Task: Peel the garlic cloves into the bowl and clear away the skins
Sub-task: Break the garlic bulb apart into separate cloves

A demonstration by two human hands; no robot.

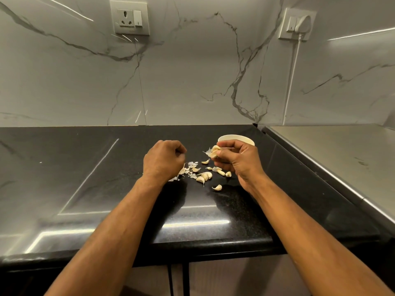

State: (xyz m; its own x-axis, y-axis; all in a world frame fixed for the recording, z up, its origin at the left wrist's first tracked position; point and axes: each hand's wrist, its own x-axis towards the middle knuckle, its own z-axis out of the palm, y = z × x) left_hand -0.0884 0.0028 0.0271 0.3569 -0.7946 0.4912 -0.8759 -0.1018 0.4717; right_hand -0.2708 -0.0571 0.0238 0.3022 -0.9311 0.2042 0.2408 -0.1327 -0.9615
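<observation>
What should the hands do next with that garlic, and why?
Probably bring the left hand across to pull the skin off the garlic piece held in the right hand. Skin juts from it, and the bowl sits just behind for the peeled clove.

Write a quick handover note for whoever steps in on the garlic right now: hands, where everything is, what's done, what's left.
Right hand: grips a clump of garlic with skin hanging off, held in front of the bowl.
Left hand: fingers curled above the skins; whether it holds anything cannot be told.
Counter: loose cloves and skins scattered between the hands.
Bowl: behind the right hand; its inside is not visible.
Done: the garlic is broken into cloves, some skin is off.
Left: peel the cloves into the bowl, then clear the skins.
</observation>
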